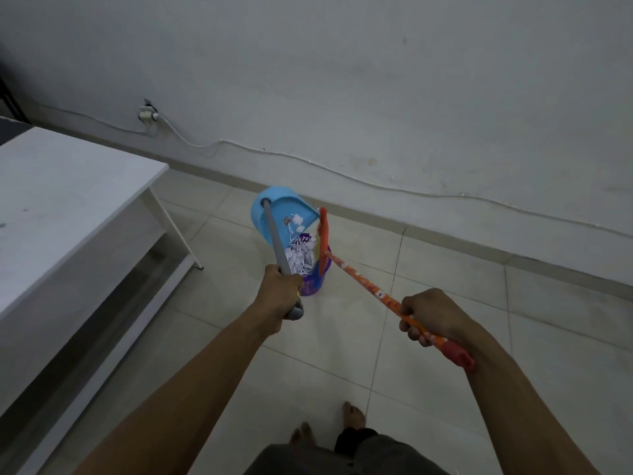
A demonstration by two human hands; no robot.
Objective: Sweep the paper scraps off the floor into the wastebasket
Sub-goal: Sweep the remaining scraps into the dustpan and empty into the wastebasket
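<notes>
My left hand [281,290] grips the grey handle [274,234] of a blue dustpan [279,207]. The pan is tilted over a purple wastebasket [313,284], and white paper scraps [301,255] spill from the pan into it. My right hand [430,315] grips the orange patterned broom handle [370,286] near its red end cap. The orange broom head [322,240] stands edge-on against the right side of the basket's mouth, beside the scraps.
A white table [61,200] with a white leg stands at the left, close to the basket. A white cable [342,173] runs along the wall above the skirting, from a plug [148,115]. The floor is pale tile. My bare feet [352,414] are at the bottom.
</notes>
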